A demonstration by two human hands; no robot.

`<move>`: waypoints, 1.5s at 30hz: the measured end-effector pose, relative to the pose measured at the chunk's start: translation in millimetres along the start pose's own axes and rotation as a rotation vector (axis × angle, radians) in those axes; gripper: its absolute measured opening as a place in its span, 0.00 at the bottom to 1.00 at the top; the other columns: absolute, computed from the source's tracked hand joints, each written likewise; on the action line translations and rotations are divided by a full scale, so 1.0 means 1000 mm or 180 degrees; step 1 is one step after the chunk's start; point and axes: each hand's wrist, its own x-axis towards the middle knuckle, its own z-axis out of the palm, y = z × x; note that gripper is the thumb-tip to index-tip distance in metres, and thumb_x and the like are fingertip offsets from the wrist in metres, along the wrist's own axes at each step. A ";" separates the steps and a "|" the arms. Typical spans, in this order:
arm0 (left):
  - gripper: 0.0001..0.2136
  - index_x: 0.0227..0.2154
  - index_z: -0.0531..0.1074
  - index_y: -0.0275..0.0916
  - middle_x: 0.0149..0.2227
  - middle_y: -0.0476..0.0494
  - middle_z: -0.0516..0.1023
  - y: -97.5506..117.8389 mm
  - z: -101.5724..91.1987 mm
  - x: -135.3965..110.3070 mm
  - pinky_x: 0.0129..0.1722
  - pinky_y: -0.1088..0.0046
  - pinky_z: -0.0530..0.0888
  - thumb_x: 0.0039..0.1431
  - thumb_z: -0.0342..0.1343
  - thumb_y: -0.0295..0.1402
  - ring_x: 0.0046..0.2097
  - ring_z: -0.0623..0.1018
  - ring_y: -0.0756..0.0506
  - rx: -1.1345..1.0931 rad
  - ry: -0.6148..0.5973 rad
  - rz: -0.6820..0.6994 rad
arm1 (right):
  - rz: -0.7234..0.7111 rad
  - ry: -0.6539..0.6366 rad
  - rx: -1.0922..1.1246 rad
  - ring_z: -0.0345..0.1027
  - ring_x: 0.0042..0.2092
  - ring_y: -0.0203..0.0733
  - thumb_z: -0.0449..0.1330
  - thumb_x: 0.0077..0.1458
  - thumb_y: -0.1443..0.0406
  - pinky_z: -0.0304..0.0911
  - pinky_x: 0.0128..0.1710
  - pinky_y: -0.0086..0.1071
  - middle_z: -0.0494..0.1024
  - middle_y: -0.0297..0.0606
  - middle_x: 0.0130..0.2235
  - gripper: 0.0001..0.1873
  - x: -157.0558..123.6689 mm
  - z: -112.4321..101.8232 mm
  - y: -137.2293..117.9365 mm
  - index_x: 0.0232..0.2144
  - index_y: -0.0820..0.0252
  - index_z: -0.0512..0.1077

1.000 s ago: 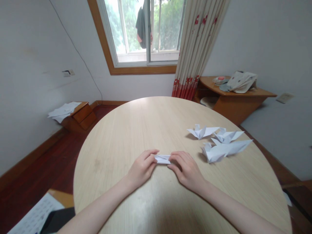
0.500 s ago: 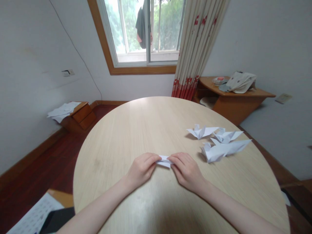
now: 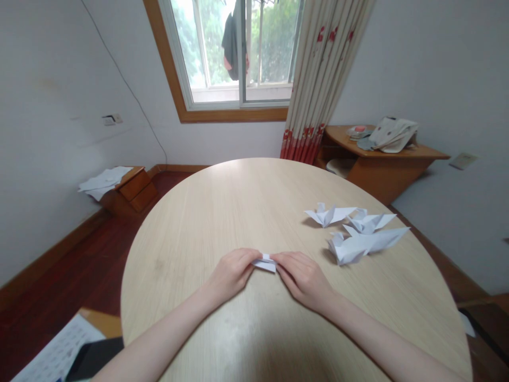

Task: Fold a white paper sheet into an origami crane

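A small folded piece of white paper is held between my two hands, low over the round table. My left hand pinches its left end with thumb and fingers. At its right end my right hand grips the paper, fingers pressed together. The fingers cover both ends, so only the middle and a lower flap show. To the right of my right hand sit three folded paper birds: a large one nearest, and two smaller ones, one at the back left and one at the back right.
The round wooden table fills the middle. Beyond it are a curtain, a corner desk bearing a cloth bag, and a low cabinet with papers. A black flat object and a printed sheet lie at lower left.
My right hand has shifted slightly left along the paper, bringing its fingertips closer to my left hand's. The paper birds stay where they were.
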 end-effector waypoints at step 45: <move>0.08 0.37 0.71 0.40 0.45 0.44 0.77 -0.001 -0.007 0.005 0.47 0.61 0.64 0.65 0.47 0.26 0.47 0.73 0.43 0.0635 -0.0492 -0.0104 | -0.0484 -0.0810 0.0041 0.74 0.49 0.45 0.52 0.60 0.68 0.72 0.47 0.38 0.79 0.43 0.48 0.15 -0.004 -0.011 -0.009 0.44 0.61 0.76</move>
